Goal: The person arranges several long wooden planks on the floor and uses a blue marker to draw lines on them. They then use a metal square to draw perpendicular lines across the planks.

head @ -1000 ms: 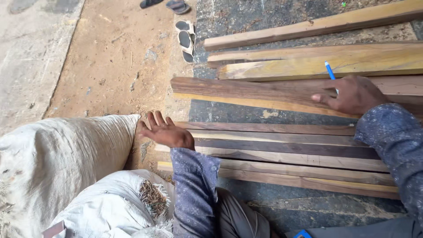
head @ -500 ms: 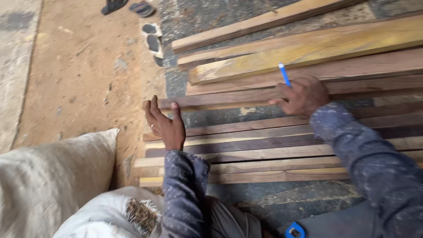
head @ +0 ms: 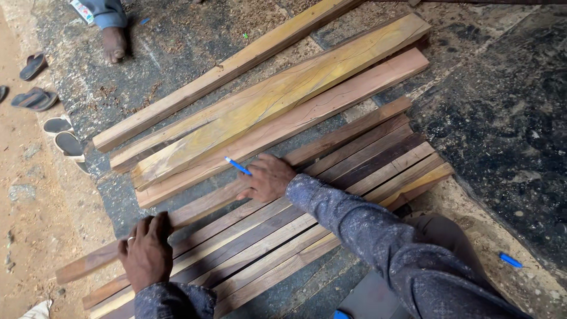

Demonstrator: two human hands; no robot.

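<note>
My left hand [head: 144, 257] lies on the near left end of a row of several narrow dark wood strips [head: 366, 165], its fingers curled over the edge of a long reddish plank [head: 201, 205]. My right hand [head: 269, 177] presses down on the same plank further along. A blue pen [head: 237, 166] sticks out between its fingers. Both sleeves are dark blue and speckled. The plank lies along the far side of the strips, on a dark stone floor [head: 502, 118].
Beyond the strips lie wider yellowish and reddish planks [head: 266, 100]. Slippers [head: 64, 137] sit at the left by the sandy ground. Another person's bare foot [head: 113, 41] stands at the top left. A small blue object [head: 511, 260] lies on the floor at the right.
The view has swung right, and the sacks are gone from sight. My left hand, raised and open before, has come down and curled onto the long plank. My right hand stays on the plank with the pen.
</note>
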